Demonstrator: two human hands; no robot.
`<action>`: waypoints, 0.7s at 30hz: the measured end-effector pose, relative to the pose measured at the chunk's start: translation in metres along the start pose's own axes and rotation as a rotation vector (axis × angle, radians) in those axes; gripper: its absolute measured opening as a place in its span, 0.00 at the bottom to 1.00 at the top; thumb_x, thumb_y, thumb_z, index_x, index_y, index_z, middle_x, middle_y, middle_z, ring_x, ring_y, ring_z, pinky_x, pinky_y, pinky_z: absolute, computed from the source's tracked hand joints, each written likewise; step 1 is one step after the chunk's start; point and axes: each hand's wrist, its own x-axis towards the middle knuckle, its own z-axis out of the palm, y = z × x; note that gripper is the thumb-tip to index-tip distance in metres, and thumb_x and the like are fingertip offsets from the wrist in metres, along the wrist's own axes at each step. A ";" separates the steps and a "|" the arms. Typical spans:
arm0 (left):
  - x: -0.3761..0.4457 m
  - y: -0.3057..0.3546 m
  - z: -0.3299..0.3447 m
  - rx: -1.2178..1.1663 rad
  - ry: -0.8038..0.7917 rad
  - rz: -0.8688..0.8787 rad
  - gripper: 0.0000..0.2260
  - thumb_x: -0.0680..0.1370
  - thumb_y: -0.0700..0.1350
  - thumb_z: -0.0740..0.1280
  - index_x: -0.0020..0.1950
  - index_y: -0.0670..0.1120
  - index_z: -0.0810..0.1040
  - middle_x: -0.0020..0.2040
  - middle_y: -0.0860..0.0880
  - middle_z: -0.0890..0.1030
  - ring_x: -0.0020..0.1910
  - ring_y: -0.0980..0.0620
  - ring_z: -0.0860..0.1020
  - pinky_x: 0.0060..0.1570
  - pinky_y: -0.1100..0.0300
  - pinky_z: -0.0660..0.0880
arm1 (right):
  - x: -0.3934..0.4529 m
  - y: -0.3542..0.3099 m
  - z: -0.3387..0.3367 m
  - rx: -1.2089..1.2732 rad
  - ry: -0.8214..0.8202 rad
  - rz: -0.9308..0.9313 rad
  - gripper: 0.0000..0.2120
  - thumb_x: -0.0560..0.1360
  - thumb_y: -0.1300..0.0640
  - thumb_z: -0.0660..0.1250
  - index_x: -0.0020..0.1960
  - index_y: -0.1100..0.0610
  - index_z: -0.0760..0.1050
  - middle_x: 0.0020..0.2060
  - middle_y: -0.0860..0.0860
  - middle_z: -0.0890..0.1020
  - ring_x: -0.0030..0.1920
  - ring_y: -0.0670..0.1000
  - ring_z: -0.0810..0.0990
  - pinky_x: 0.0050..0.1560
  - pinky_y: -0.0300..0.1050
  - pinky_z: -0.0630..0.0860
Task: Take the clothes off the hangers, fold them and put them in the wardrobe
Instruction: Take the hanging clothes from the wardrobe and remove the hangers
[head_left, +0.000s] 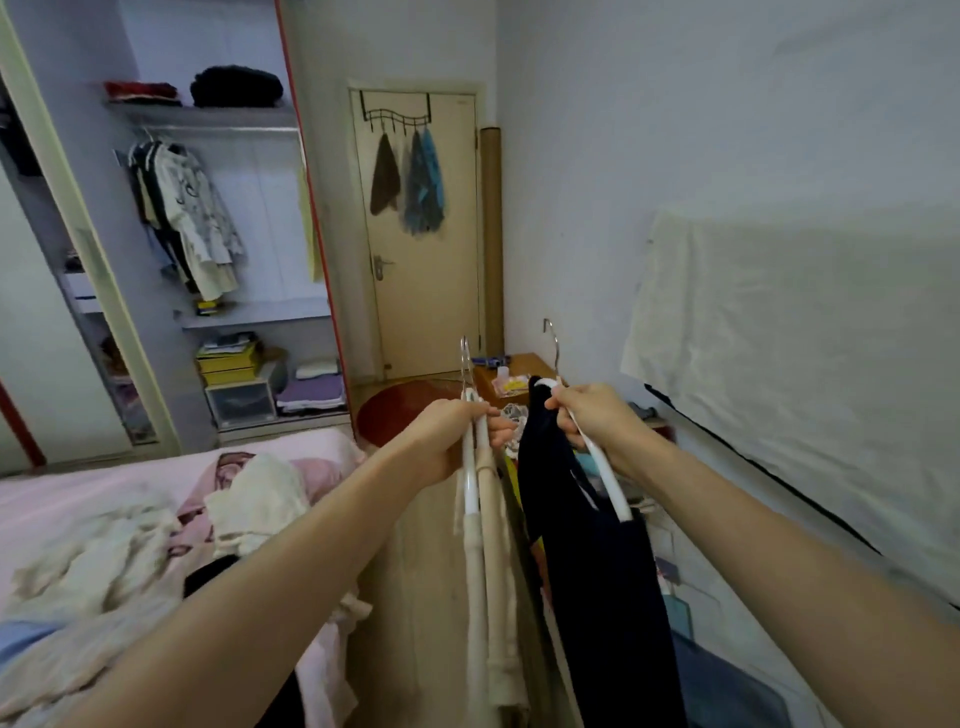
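My left hand (451, 436) grips white hangers (470, 488) near their hooks, and cream garments (491, 587) hang down from them. My right hand (592, 415) grips another white hanger (605, 470) that carries a dark navy garment (602, 597). Both hands are held up in front of me, a short gap between them. The open wardrobe (208, 234) stands at the back left, with hanging clothes on its rail and folded items on its shelves.
A bed (104, 519) with a pink sheet and loose cream clothes lies at the left. A shut door (426, 249) with a hook rack is straight ahead. A wooden bedside table (511, 371) stands beyond my hands. A white sheet (805, 364) covers the right wall.
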 end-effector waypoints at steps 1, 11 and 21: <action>0.021 0.013 -0.005 0.010 0.007 0.016 0.07 0.82 0.38 0.58 0.56 0.36 0.71 0.33 0.44 0.80 0.31 0.50 0.78 0.30 0.61 0.76 | 0.027 -0.006 -0.002 0.006 0.013 -0.002 0.12 0.83 0.59 0.55 0.44 0.63 0.72 0.21 0.51 0.66 0.15 0.44 0.61 0.16 0.34 0.56; 0.268 0.047 -0.098 -0.001 0.214 -0.045 0.07 0.82 0.38 0.56 0.52 0.37 0.72 0.31 0.47 0.76 0.26 0.55 0.71 0.27 0.65 0.71 | 0.281 0.051 0.034 0.063 0.052 0.019 0.13 0.82 0.61 0.55 0.41 0.63 0.71 0.16 0.50 0.68 0.15 0.46 0.64 0.17 0.36 0.60; 0.485 0.171 -0.195 0.000 0.309 -0.058 0.10 0.81 0.36 0.56 0.58 0.35 0.73 0.35 0.44 0.79 0.31 0.54 0.76 0.30 0.64 0.75 | 0.564 0.056 0.113 -0.192 -0.180 0.041 0.17 0.83 0.55 0.56 0.39 0.60 0.74 0.25 0.52 0.75 0.26 0.48 0.73 0.31 0.40 0.68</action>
